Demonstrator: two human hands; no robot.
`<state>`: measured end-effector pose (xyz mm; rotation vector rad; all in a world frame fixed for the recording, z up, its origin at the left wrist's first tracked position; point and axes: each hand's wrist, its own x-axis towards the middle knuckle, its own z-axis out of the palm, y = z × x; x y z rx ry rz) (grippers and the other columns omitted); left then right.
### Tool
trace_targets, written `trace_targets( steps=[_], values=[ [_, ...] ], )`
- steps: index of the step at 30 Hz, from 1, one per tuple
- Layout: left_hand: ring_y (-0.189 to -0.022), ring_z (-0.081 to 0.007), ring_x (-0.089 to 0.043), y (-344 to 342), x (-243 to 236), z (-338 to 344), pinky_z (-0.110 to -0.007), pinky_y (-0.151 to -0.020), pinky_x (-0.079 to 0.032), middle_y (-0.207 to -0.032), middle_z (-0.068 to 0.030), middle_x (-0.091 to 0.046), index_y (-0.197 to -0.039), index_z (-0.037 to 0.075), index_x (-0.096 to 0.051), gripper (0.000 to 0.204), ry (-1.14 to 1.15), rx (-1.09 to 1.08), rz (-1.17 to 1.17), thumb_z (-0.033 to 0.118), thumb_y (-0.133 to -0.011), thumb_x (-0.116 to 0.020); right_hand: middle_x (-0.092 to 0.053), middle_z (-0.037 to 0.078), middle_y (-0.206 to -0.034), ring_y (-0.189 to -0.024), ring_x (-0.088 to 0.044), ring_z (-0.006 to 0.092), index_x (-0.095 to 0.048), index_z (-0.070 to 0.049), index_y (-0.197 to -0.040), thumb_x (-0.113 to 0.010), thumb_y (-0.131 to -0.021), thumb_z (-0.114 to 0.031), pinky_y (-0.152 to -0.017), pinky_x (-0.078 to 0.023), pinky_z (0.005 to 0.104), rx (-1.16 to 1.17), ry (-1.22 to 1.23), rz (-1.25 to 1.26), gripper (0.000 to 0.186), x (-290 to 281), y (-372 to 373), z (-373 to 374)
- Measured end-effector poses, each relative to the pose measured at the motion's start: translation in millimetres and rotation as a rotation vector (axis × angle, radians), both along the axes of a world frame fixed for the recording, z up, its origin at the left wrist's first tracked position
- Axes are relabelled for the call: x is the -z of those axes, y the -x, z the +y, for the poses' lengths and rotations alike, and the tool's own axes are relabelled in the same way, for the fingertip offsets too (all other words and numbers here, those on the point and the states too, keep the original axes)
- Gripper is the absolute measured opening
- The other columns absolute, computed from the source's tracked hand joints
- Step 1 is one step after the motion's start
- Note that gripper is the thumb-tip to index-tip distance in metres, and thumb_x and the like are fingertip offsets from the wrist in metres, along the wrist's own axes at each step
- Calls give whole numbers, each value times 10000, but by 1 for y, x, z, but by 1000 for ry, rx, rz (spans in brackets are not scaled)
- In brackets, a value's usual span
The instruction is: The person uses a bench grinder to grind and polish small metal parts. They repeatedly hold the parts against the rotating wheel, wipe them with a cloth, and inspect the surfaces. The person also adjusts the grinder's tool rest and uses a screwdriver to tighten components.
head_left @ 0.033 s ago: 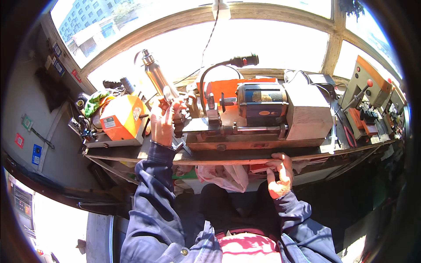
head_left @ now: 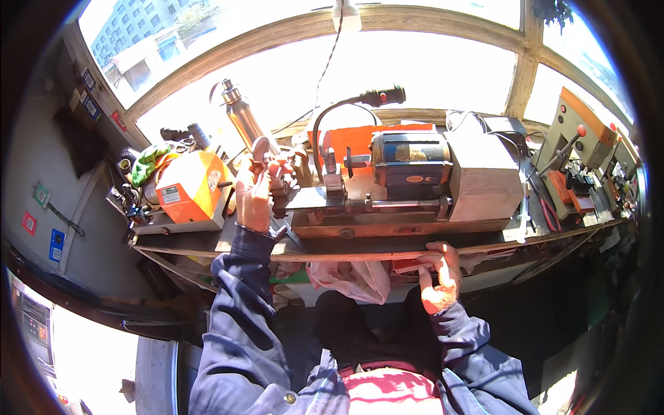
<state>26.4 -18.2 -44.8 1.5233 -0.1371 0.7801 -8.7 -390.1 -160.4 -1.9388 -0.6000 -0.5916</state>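
My left hand (head_left: 254,194) is raised at the left end of a metal grinding or cutting machine with a dark motor (head_left: 411,153), its fingers pinching a small flat metal piece with a round head (head_left: 261,149), possibly a key. Behind it leans a steel bottle (head_left: 236,111). My right hand (head_left: 440,280) is at the bench's front edge, fingers curled onto a red object (head_left: 404,265) just under it; whether it grips that object is unclear. A black flexible lamp (head_left: 382,96) arches over the machine.
The wooden bench (head_left: 325,254) holds an orange machine (head_left: 192,185) with green cloth (head_left: 149,162) at left, and a lever machine (head_left: 577,145) and red-handled pliers (head_left: 550,214) at right. A pink plastic bag (head_left: 349,280) is below. Windows line the back.
The small piece in my left hand has turned slightly, showing its round head flatter and darker. My hands are otherwise almost still; the view has shifted very slightly.
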Motion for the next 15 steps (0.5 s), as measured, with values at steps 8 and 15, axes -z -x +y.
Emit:
trace_targets(
  steps=[8,15],
  values=[
    [-985,-212,-716,8,-3,-4,-286,-842,-552,-1173,-159,-717,-1202,-23,-590,366,102,85,12,270,-1010,-698,-611,151,-1257,-1147,-611,308,-700,-43,-962,-646,-788,63,-948,-507,386,-4,-26,33,211,-2,2,0],
    [-882,-158,-675,1,0,-3,-290,-832,-549,-1057,-106,-703,-1264,-36,-596,333,143,19,-25,164,-1012,-681,-564,164,-1268,-978,-697,256,-669,-10,-983,-623,-814,104,-782,-632,322,-40,-49,14,209,-7,2,1]
  ],
)
